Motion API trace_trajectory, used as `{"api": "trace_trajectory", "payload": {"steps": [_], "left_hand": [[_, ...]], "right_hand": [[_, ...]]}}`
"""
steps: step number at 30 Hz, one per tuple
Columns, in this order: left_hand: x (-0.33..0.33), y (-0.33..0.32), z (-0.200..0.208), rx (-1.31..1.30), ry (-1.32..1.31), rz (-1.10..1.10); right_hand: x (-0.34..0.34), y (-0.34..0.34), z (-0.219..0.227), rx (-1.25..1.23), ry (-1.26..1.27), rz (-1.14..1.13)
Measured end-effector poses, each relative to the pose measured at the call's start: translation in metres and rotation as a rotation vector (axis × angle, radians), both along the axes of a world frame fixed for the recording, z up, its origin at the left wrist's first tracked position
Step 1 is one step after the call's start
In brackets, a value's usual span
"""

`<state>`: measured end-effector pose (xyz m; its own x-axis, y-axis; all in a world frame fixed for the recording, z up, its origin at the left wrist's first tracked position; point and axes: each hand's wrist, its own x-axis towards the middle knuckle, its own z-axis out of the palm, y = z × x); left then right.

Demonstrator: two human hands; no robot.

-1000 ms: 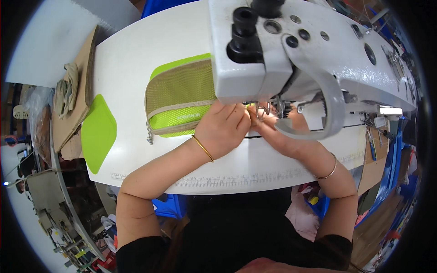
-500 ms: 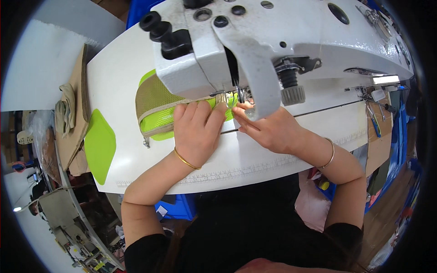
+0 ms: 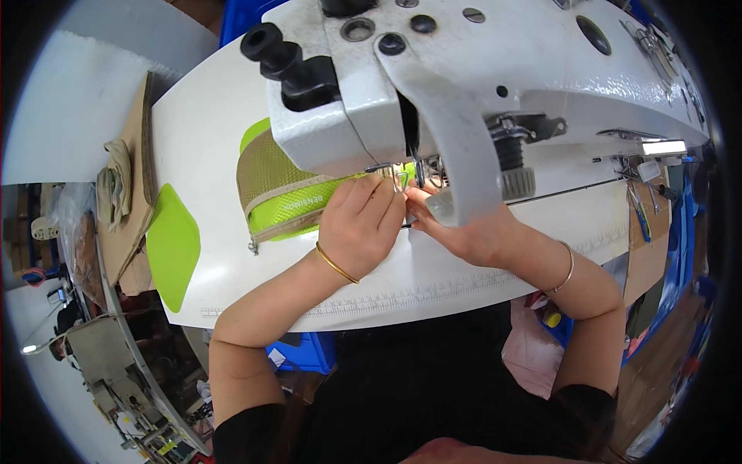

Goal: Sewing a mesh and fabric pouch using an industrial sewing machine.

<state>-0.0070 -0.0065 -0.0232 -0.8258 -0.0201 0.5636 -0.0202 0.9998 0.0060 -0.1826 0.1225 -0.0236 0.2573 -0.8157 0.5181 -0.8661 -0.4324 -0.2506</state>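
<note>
A lime-green pouch (image 3: pixel 287 210) with tan mesh and beige trim lies on the white sewing table, its right end under the presser foot (image 3: pixel 402 176) of a white sewing machine (image 3: pixel 348 116). A zipper pull (image 3: pixel 253 247) hangs at its left corner. My left hand (image 3: pixel 362 220), with a gold bangle, is closed on the pouch's near edge, fingers bunched just left of the foot. My right hand (image 3: pixel 471 232), with a silver bangle, pinches the edge right of the foot. The machine's white guard partly hides its fingers.
A flat green piece (image 3: pixel 171 246) lies at the table's left, beside upright cardboard (image 3: pixel 133 185) with a folded cloth (image 3: pixel 114 184). A printed ruler scale (image 3: pixel 386 298) runs along the near edge. Small tools (image 3: pixel 640 213) lie at the right. A blue bin (image 3: pixel 305 352) sits below the table.
The view has shifted slightly. My left fingers have drawn closer together, and more of the pouch's green side shows left of them. My right hand stays beside the foot.
</note>
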Motion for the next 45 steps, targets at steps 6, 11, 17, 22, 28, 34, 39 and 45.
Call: {"api": "trace_trajectory", "payload": {"steps": [6, 11, 17, 22, 28, 34, 39, 45], "left_hand": [[-0.001, 0.002, 0.005, 0.078, -0.021, -0.008], [-0.003, 0.001, 0.010, 0.095, 0.028, -0.011], [-0.006, 0.000, 0.011, 0.130, -0.093, 0.072], [-0.008, -0.007, -0.011, 0.099, -0.036, 0.143], [-0.010, -0.007, -0.009, 0.085, 0.004, 0.170], [0.000, -0.016, 0.004, 0.006, 0.046, 0.133], [-0.007, -0.041, 0.034, 0.407, -0.354, 0.138], [-0.015, -0.047, 0.057, 0.468, -0.567, 0.218]], "right_hand": [[-0.007, 0.005, -0.004, 0.099, 0.043, 0.028], [-0.005, 0.004, 0.003, 0.422, -0.325, -0.089], [-0.018, -0.005, -0.004, 0.108, -0.058, -0.042], [-0.022, -0.012, -0.001, 0.171, -0.067, -0.095], [-0.019, -0.019, -0.004, 0.079, -0.119, -0.122], [-0.015, -0.015, -0.004, 0.042, -0.016, -0.113], [0.030, -0.004, -0.005, -0.018, 0.121, -0.032], [0.111, -0.043, 0.006, -0.005, 0.073, -0.067]]}}
